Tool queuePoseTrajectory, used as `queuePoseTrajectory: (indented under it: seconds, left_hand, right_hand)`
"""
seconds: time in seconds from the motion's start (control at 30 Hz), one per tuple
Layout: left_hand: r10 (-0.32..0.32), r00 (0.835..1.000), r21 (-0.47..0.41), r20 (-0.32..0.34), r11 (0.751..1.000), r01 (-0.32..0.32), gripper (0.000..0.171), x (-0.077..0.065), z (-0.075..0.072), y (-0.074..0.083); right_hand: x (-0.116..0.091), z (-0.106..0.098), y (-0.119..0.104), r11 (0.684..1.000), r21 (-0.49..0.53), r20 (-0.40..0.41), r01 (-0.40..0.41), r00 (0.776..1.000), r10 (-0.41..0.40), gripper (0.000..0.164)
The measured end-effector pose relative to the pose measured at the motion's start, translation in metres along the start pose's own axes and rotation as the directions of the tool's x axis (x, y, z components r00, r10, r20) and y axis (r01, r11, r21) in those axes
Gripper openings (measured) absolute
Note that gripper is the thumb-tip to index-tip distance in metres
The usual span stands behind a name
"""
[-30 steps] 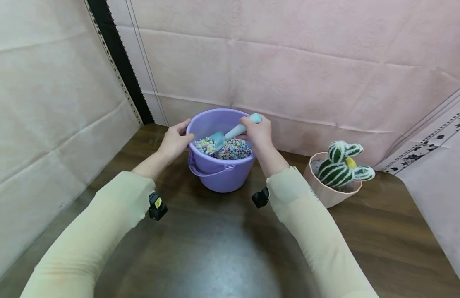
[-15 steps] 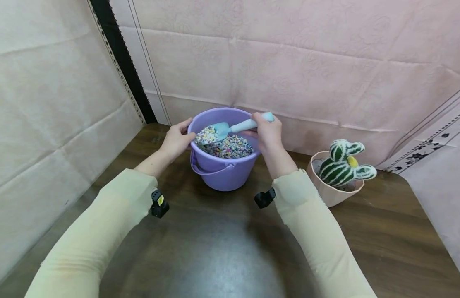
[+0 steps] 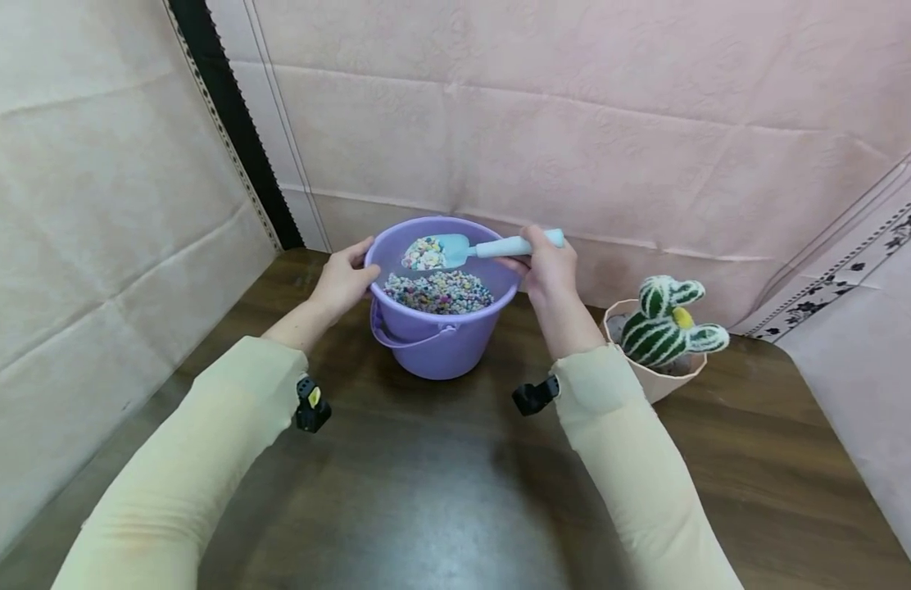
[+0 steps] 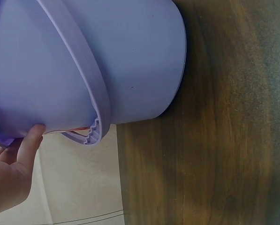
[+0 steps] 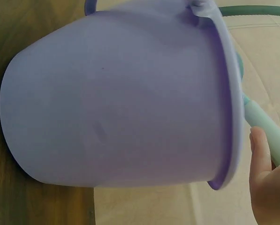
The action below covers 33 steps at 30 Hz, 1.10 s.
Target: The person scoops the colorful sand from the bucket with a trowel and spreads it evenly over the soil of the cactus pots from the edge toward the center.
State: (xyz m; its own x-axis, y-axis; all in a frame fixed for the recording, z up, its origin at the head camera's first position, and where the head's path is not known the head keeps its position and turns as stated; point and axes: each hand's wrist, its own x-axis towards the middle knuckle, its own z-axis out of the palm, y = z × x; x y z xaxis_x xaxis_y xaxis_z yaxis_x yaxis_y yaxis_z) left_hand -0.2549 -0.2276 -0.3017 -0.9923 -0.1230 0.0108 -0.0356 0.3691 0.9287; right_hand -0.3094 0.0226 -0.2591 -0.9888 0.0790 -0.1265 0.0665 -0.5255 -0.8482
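Note:
A purple bucket [image 3: 444, 354] stands upright on the table, with many small multicoloured beads [image 3: 442, 295] inside. My left hand [image 3: 342, 281] grips its left rim; in the left wrist view the thumb lies on the outer wall. My right hand [image 3: 550, 266] holds a light blue toy shovel [image 3: 503, 247] by the handle over the bucket's right rim. A heap of pale beads fills the shovel's blade, which hovers above the beads below. In the right wrist view the bucket wall hides most of the blade. The bucket's handle [image 3: 411, 339] hangs down at the front.
A plush green-and-white cactus [image 3: 658, 336] sits in a pale pot [image 3: 650, 383] to the right, beyond the right forearm. Pale cloth [image 3: 544, 147] hangs behind and at both sides of the dark wooden table [image 3: 396, 492].
My right hand has lifted the shovel out of the beads and moved it rightward, levelling it with a load of beads on the blade. The left hand stays on the rim.

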Motion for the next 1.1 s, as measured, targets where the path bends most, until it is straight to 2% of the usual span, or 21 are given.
queuePoseTrajectory:
  seconds: [0.23,0.43,0.6,0.7,0.77,0.83,0.93,1.1]
  left_hand:
    - [-0.001,1.000,-0.013,0.015,1.000,0.001,0.060,0.001,0.003,-0.001]
    - [-0.005,1.000,0.015,0.008,1.000,0.004,0.061,0.001,0.003,0.001]
    - [0.011,0.999,0.122,-0.041,0.993,-0.006,0.062,-0.003,0.001,0.008]
    - [0.031,0.996,0.215,-0.087,0.977,-0.011,0.063,-0.007,0.000,0.015]
    - [0.053,0.991,0.242,-0.121,0.970,-0.022,0.064,-0.009,0.000,0.020]
    - [0.082,0.985,0.247,-0.151,0.968,-0.043,0.063,-0.010,0.001,0.027]
    - [0.129,0.976,0.198,-0.177,0.976,-0.093,0.062,-0.009,0.006,0.038]
    - [0.215,0.958,0.104,-0.189,0.975,-0.198,0.058,-0.012,0.025,0.065]
  right_hand:
    - [-0.007,-0.011,-0.016,1.000,0.019,0.015,0.011,1.000,-0.011,0.004]
    - [-0.013,-0.018,-0.034,0.999,0.039,0.014,0.009,1.000,-0.009,0.003]
    - [-0.017,-0.022,-0.050,0.997,0.064,0.021,0.033,0.999,-0.034,0.008]
    - [-0.019,-0.027,-0.061,0.997,0.073,0.013,0.036,0.999,-0.037,0.009]
    - [-0.021,-0.031,-0.068,0.996,0.082,0.010,0.035,0.999,-0.036,0.007]
    - [-0.022,-0.034,-0.077,0.994,0.101,0.007,0.032,0.999,-0.033,0.007]
    - [-0.026,-0.041,-0.091,0.988,0.150,0.007,0.028,1.000,-0.029,0.008]
    - [-0.030,-0.055,-0.114,0.968,0.249,0.002,0.034,0.999,-0.035,0.010]
